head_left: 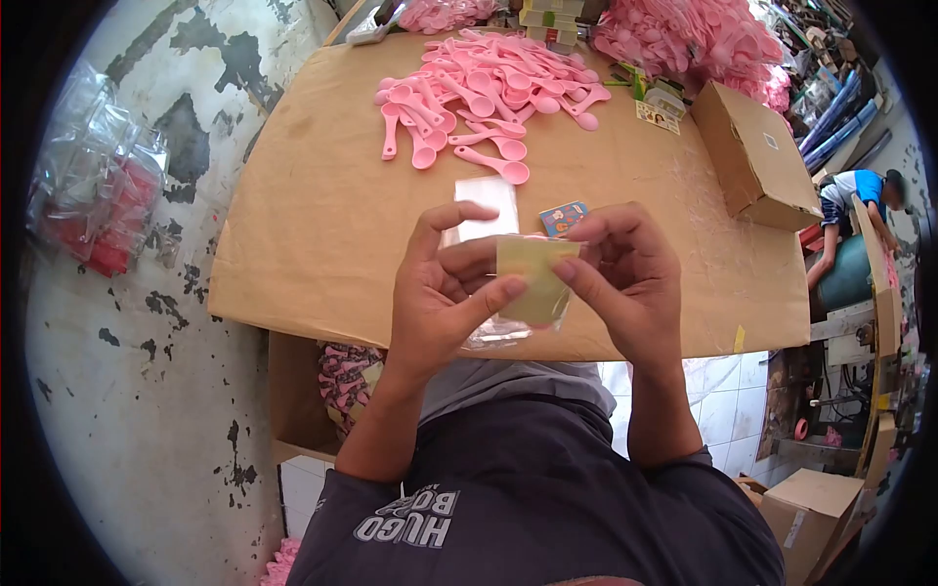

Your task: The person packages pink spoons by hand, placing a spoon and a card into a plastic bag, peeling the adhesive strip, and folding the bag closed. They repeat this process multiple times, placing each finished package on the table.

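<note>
Between my two hands, above the table's near edge, is a small yellowish-green card [532, 278] with clear plastic around its lower edge. My left hand [445, 283] pinches its left side between thumb and fingers. At the card's upper right corner, my right hand [625, 273] grips with thumb and forefinger. Clear plastic bags [486, 207] lie on the table behind and below my left hand. A small blue printed card [564, 218] rests just beyond the held card. Farther back is a heap of pink plastic spoons [489, 83].
The brown-covered table [313, 215] bears an open cardboard box [752, 156] at right and bagged pink spoons [689, 39] at the back. Plastic bags [107, 176] hang on the left wall. A person [860, 195] bends over at far right. Another box [806, 518] stands lower right.
</note>
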{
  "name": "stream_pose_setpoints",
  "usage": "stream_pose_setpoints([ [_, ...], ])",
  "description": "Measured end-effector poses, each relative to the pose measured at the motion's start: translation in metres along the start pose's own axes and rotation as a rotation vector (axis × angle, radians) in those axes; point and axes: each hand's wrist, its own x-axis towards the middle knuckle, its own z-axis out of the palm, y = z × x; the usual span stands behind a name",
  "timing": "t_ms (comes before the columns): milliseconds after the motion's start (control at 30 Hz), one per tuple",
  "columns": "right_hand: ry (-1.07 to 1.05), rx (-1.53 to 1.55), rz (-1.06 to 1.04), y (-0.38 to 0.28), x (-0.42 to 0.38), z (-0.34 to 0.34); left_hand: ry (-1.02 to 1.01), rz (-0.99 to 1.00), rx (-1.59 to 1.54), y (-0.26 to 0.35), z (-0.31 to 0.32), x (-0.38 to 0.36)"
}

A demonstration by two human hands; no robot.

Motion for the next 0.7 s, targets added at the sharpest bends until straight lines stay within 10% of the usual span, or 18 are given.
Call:
stream_pose_setpoints([
  [233,-0.028,-0.144,0.101,-0.003,-0.009,-0.006,-0.194,-0.022,0.295,0.004,-0.028,0.003],
  [333,-0.059,-0.673,0.014,0.001,0.001,-0.007,0.065,0.205,0.395,0.016,-0.055,0.007],
  [567,-0.239,-0.83,-0.151,0.034,0.007,0.022,0.084,0.219,1.27,0.033,-0.132,-0.004],
  [700,-0.334,-0.855,-0.041,0.052,0.006,0.029,0.16,0.29,1.134,0.014,-0.127,-0.027],
])
